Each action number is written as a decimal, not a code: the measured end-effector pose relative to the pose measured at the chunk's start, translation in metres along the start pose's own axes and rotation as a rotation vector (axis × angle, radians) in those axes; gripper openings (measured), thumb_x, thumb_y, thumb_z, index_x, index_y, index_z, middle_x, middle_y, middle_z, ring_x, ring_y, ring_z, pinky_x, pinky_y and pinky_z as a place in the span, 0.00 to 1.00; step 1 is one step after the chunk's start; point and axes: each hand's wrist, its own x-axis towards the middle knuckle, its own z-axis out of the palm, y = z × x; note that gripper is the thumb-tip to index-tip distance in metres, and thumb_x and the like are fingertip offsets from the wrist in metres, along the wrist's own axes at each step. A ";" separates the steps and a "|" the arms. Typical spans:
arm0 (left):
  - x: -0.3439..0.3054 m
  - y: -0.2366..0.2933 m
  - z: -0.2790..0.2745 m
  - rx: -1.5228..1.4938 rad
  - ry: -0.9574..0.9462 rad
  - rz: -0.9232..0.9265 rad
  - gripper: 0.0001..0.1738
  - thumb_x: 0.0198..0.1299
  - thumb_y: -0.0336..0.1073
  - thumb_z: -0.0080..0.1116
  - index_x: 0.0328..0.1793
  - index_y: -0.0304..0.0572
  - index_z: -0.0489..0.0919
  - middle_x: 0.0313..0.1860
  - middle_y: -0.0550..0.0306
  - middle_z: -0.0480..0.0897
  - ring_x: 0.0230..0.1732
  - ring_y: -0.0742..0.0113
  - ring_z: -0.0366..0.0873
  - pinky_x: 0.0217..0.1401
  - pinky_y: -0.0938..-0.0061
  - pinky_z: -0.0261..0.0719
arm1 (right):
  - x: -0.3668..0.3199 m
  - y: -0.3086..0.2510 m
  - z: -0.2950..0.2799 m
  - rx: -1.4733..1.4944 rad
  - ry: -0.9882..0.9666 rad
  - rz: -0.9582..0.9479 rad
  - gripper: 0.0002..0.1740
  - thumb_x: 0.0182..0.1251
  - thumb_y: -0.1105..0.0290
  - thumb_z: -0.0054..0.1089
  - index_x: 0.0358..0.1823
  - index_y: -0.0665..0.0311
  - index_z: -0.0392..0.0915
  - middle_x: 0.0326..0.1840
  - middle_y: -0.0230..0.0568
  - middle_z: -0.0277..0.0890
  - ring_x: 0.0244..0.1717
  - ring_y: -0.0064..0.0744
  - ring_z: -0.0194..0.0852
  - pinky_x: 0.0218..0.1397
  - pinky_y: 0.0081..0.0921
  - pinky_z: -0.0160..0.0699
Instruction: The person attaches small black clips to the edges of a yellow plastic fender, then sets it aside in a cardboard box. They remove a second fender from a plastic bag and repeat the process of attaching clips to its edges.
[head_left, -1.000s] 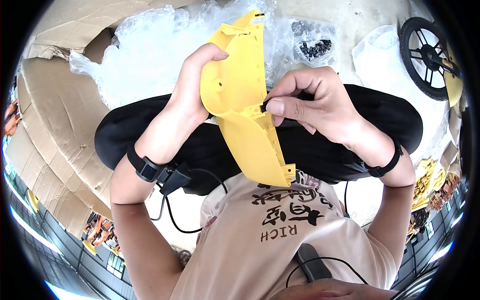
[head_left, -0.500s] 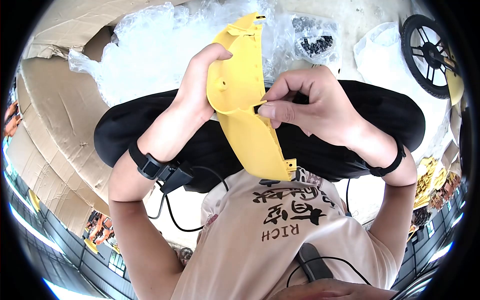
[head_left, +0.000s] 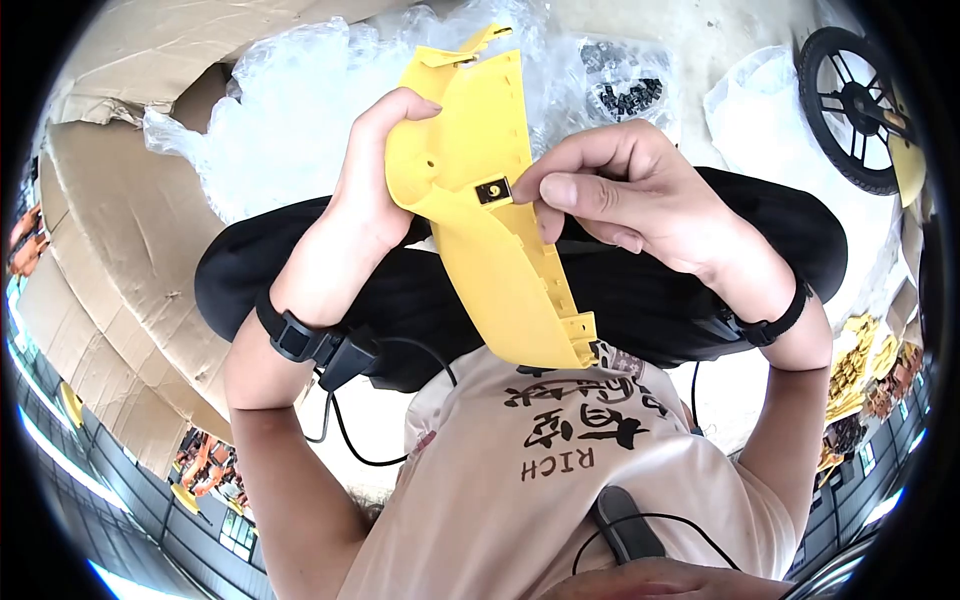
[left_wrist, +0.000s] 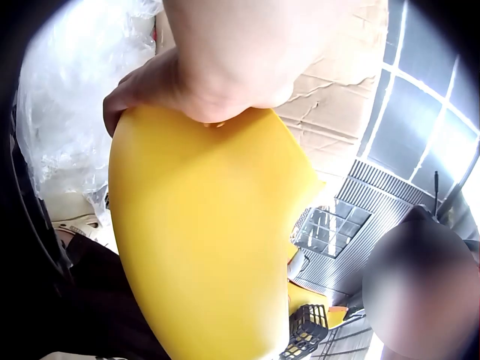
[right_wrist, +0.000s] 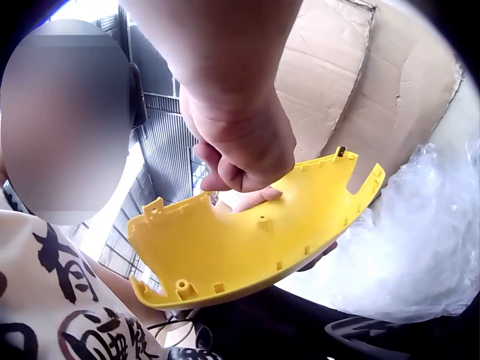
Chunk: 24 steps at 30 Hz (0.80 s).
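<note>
Crumpled film (head_left: 290,120) lies beyond your smooth, curved yellow shell (head_left: 485,255); left grip (head_left: 375,170) holds its side, right grip (head_left: 640,200) adjoins its black clip (head_left: 492,192), closure unclear.

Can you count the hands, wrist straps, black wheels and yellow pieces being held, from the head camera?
Hands: 2 (left hand, right hand)
Wrist straps: 2 (left strap, right strap)
Black wheel: 1
Held yellow piece: 1
Total: 6

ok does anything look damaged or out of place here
Nothing stands out on the yellow panel: neither it nor the black clip on it shows a visible crack. The cardboard at the head view's left looks creased and buckled, perhaps just worn; otherwise nothing seems odd.
</note>
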 end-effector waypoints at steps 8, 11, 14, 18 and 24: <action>0.000 -0.003 0.003 -0.001 -0.036 -0.039 0.29 0.56 0.45 0.52 0.62 0.36 0.73 0.51 0.48 0.81 0.52 0.58 0.80 0.57 0.63 0.75 | 0.004 0.011 0.001 0.185 -0.031 0.109 0.14 0.68 0.65 0.66 0.45 0.70 0.82 0.29 0.36 0.81 0.18 0.09 0.58 0.19 0.11 0.51; -0.002 -0.005 0.007 -0.003 -0.053 -0.057 0.29 0.56 0.45 0.52 0.62 0.36 0.73 0.50 0.48 0.81 0.50 0.58 0.80 0.55 0.63 0.77 | 0.005 0.015 0.001 0.255 -0.084 0.156 0.13 0.67 0.67 0.67 0.44 0.71 0.82 0.29 0.37 0.81 0.18 0.09 0.58 0.19 0.10 0.50; -0.003 -0.007 0.009 -0.020 -0.077 -0.069 0.29 0.57 0.45 0.50 0.62 0.36 0.73 0.49 0.48 0.81 0.48 0.58 0.81 0.53 0.63 0.78 | 0.007 0.019 -0.001 0.324 -0.160 0.193 0.13 0.66 0.67 0.68 0.44 0.71 0.83 0.29 0.38 0.80 0.18 0.09 0.58 0.19 0.10 0.49; -0.008 -0.006 0.012 0.005 -0.095 -0.044 0.29 0.58 0.45 0.48 0.61 0.34 0.73 0.48 0.46 0.81 0.45 0.58 0.81 0.49 0.64 0.80 | 0.009 0.018 0.002 0.345 -0.180 0.235 0.12 0.66 0.69 0.68 0.40 0.73 0.81 0.27 0.42 0.80 0.17 0.14 0.63 0.17 0.10 0.52; -0.008 -0.008 0.009 0.020 -0.097 -0.050 0.29 0.58 0.45 0.48 0.62 0.33 0.72 0.49 0.46 0.81 0.46 0.58 0.81 0.51 0.64 0.79 | 0.011 0.016 -0.001 0.298 -0.206 0.261 0.12 0.66 0.70 0.68 0.42 0.73 0.82 0.27 0.42 0.79 0.18 0.13 0.63 0.17 0.10 0.52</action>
